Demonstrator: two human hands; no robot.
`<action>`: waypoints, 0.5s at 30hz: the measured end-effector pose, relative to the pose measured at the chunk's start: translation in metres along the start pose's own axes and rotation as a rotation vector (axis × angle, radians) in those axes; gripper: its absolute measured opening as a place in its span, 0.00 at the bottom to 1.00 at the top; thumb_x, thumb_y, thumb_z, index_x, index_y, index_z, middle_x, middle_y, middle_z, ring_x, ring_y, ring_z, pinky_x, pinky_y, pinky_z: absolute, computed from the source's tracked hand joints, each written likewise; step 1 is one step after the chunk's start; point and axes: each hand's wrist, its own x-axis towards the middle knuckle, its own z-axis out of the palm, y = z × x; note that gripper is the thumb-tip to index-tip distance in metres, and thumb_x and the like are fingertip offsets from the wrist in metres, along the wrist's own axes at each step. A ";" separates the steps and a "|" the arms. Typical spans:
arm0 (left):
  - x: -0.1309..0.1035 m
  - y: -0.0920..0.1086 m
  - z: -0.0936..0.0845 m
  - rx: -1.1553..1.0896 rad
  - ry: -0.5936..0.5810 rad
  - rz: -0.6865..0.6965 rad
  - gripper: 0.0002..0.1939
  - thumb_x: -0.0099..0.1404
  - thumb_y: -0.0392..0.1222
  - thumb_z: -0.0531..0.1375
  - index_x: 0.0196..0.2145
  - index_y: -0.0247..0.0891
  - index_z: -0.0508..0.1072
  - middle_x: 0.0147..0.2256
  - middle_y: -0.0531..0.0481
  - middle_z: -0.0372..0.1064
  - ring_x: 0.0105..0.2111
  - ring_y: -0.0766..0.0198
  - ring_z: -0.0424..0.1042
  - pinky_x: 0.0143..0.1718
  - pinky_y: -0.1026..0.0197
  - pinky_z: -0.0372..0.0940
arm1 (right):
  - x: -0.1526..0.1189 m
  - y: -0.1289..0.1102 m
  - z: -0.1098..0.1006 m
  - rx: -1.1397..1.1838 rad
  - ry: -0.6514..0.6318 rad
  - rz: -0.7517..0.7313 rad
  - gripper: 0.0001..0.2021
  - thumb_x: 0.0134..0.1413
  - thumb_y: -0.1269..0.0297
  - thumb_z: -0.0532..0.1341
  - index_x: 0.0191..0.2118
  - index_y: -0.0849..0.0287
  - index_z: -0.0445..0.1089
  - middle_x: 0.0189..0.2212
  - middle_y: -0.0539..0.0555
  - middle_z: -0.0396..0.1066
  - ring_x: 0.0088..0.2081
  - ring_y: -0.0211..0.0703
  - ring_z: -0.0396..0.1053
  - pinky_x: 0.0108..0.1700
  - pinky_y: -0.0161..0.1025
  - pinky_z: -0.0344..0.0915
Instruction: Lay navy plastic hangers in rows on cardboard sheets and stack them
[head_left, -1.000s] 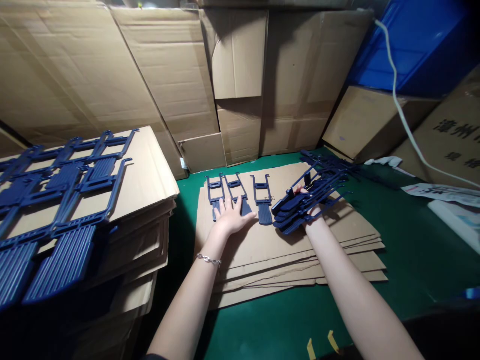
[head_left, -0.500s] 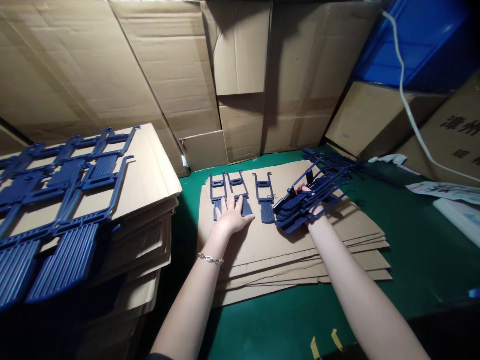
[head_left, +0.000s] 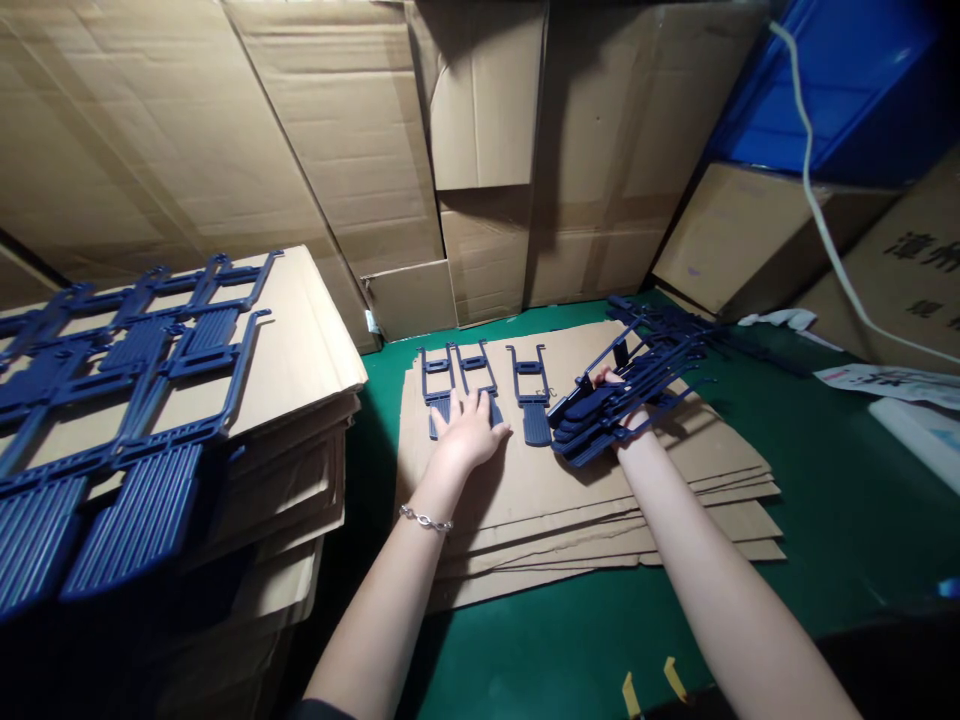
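Observation:
My left hand (head_left: 470,430), fingers spread, rests on the middle one of the dark blue plastic frames (head_left: 472,368) on a stack of cardboard sheets (head_left: 555,490). Beside it on the left lies another blue frame (head_left: 437,378), its ribbed end partly behind my fingers. A third frame (head_left: 532,395) lies flat to the right, apart from these two. My right hand (head_left: 619,390) holds a bundle of similar blue frames (head_left: 600,415) over the right part of the cardboard; the bundle hides most of its fingers.
More blue frames (head_left: 154,500) lie on a taller cardboard stack (head_left: 289,340) at left. Behind the bundle is a pile of blue parts (head_left: 667,325) on the green table (head_left: 510,660). Cardboard boxes (head_left: 720,240), a blue bin (head_left: 832,90) and a white cable (head_left: 814,200) stand out at right.
My left hand has shifted very slightly right on the frames. The bundle in my right hand has hardly moved.

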 end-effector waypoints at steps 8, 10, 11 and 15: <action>-0.011 0.041 0.024 -0.068 0.058 0.447 0.23 0.64 0.43 0.44 0.57 0.42 0.54 0.61 0.48 0.41 0.60 0.48 0.38 0.56 0.35 0.36 | -0.006 -0.006 0.007 0.096 0.058 0.004 0.04 0.49 0.73 0.55 0.27 0.58 0.61 0.20 0.44 0.65 0.22 0.32 0.66 0.27 0.31 0.67; -0.009 0.042 0.026 -0.026 0.076 0.438 0.23 0.64 0.40 0.44 0.57 0.41 0.55 0.60 0.47 0.43 0.60 0.48 0.40 0.57 0.37 0.36 | -0.008 -0.008 0.010 0.112 0.061 0.011 0.04 0.50 0.73 0.55 0.27 0.58 0.61 0.20 0.44 0.65 0.23 0.32 0.66 0.28 0.31 0.67; -0.008 0.043 0.026 0.001 0.078 0.433 0.23 0.64 0.39 0.44 0.57 0.40 0.55 0.61 0.47 0.43 0.60 0.48 0.40 0.57 0.37 0.37 | -0.009 -0.009 0.011 0.120 0.067 0.011 0.04 0.50 0.73 0.55 0.27 0.58 0.61 0.20 0.44 0.65 0.23 0.31 0.66 0.28 0.31 0.68; 0.002 0.046 0.021 0.074 0.066 0.407 0.25 0.64 0.38 0.42 0.59 0.40 0.50 0.61 0.47 0.42 0.60 0.50 0.39 0.55 0.34 0.38 | -0.008 -0.010 0.014 0.139 0.092 0.015 0.06 0.50 0.75 0.53 0.26 0.58 0.60 0.19 0.43 0.63 0.21 0.29 0.64 0.27 0.27 0.66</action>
